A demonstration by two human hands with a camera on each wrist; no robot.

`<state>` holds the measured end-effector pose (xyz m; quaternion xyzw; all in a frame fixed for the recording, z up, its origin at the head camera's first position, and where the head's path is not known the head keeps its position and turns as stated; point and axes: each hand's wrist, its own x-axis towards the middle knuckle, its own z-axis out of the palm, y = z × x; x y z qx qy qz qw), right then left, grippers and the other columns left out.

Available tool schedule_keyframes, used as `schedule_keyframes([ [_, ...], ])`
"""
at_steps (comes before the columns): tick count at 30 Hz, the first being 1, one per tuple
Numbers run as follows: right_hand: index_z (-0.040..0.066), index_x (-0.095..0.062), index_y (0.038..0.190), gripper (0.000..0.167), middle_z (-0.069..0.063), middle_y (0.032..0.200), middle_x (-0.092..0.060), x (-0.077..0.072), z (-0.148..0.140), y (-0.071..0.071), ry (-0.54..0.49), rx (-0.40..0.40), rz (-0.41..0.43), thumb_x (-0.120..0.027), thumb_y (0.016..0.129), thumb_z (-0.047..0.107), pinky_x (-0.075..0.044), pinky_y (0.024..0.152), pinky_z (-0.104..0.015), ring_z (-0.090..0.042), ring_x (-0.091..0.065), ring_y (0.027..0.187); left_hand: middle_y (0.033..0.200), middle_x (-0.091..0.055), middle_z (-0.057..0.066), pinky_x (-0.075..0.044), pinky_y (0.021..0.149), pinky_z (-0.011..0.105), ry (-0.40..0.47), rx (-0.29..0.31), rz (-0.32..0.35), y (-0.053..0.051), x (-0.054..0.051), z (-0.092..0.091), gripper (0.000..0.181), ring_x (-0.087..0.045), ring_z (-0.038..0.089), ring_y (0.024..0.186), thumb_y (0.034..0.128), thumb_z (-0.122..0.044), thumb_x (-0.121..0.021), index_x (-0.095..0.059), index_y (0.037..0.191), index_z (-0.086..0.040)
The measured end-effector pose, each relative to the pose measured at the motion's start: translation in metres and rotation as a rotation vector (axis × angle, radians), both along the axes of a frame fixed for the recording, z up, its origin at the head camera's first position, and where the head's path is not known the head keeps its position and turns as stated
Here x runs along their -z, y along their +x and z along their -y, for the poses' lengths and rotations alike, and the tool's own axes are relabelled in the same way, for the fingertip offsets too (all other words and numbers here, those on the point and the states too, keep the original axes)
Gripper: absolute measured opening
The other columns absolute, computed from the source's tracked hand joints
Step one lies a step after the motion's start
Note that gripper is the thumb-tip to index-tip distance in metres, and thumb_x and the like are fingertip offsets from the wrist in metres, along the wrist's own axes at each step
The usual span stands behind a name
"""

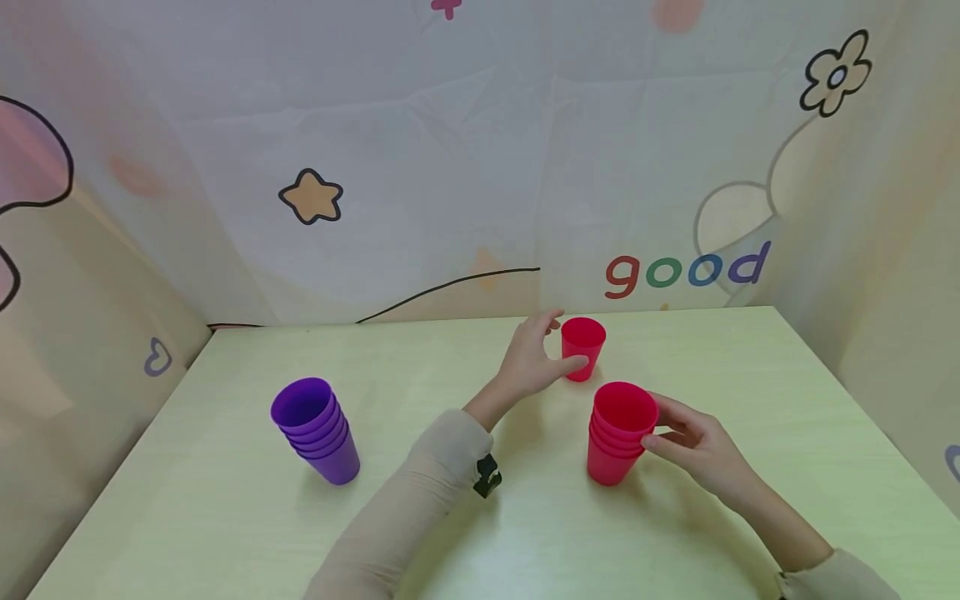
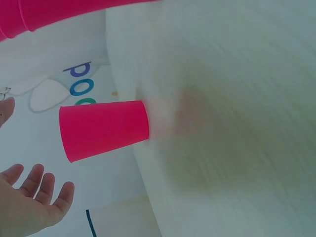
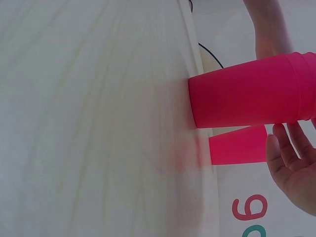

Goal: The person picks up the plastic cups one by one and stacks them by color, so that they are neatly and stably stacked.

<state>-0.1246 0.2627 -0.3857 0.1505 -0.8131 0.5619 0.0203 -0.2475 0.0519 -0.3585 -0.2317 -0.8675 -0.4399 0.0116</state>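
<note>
A single red cup [image 1: 582, 343] stands upright near the back edge of the table. Around its left side my left hand [image 1: 534, 357] is spread, thumb in front and fingers behind; in the left wrist view a gap shows between the fingers and the cup [image 2: 104, 129]. Nearer to me stands a stack of several nested red cups [image 1: 617, 433]. My right hand [image 1: 701, 446] holds this stack by its right side near the rims, with the thumb in front and the fingers partly hidden behind. The right wrist view shows the fingers [image 3: 289, 148] beside the stack [image 3: 244, 94].
To the left stands a stack of several nested purple cups [image 1: 330, 442]. The pale table [image 1: 225, 525] meets a printed cloth backdrop [image 1: 450, 183] at its back and sides. My left forearm [image 1: 420, 508] crosses the table between the purple and red stacks.
</note>
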Motion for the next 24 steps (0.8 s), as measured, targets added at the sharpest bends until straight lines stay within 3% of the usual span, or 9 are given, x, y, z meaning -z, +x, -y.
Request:
schedule_keyframes([
  [12, -0.003, -0.042, 0.131, 0.051, 0.018, 0.111, -0.054, -0.001, -0.001, 0.0, 0.011, 0.004, 0.006, -0.062, 0.085, 0.006, -0.051, 0.075, -0.025, -0.001, -0.053, 0.098, 0.132, -0.042, 0.005, -0.047, 0.086, 0.034, -0.077, -0.019, 0.092, -0.025, 0.007, -0.022, 0.08, -0.038, 0.02, 0.12, 0.0738, -0.027, -0.075, -0.032, 0.139, -0.012],
  [19, -0.003, -0.042, 0.131, 0.05, 0.018, 0.111, -0.054, -0.002, -0.001, 0.002, -0.002, -0.006, 0.003, -0.061, 0.085, 0.006, -0.051, 0.075, -0.025, -0.001, -0.053, 0.099, 0.131, -0.044, 0.007, -0.046, 0.087, 0.034, -0.098, -0.04, 0.132, -0.033, 0.012, -0.028, 0.074, -0.038, 0.022, 0.119, 0.0759, -0.028, -0.073, -0.036, 0.137, -0.008],
  [24, -0.004, -0.042, 0.131, 0.05, 0.018, 0.111, -0.054, -0.003, 0.0, 0.002, -0.001, -0.004, 0.007, -0.061, 0.085, 0.006, -0.05, 0.076, -0.024, -0.001, -0.053, 0.099, 0.124, -0.047, 0.009, -0.049, 0.081, 0.031, -0.127, -0.068, 0.146, -0.035, 0.013, -0.031, 0.067, -0.04, 0.022, 0.114, 0.0765, -0.029, -0.072, -0.043, 0.132, -0.005],
])
